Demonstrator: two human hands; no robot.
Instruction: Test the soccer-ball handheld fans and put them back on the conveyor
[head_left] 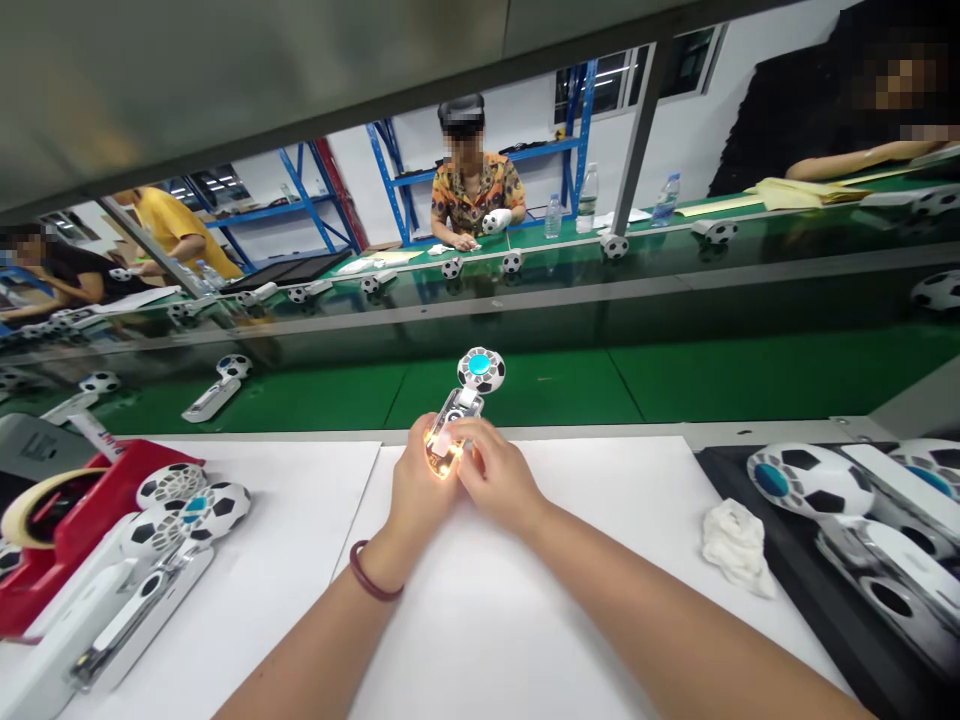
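A handheld device with a round football-patterned head [481, 370] and a blue centre is held above the white work surface. Its body is lit orange at the lower end. My left hand [421, 482] wraps round that lower end from the left, a dark red band on the wrist. From the right, my right hand [501, 476] touches the lit body with its fingers bent and pressed together; whether it pinches any small part is hidden.
To the left are a red tape dispenser [67, 540] and several football-patterned devices [214, 510]. At right lie a crumpled white cloth [736, 545] and a black tray [787, 600] with more devices. Beyond runs a green conveyor [555, 385]; people sit across it.
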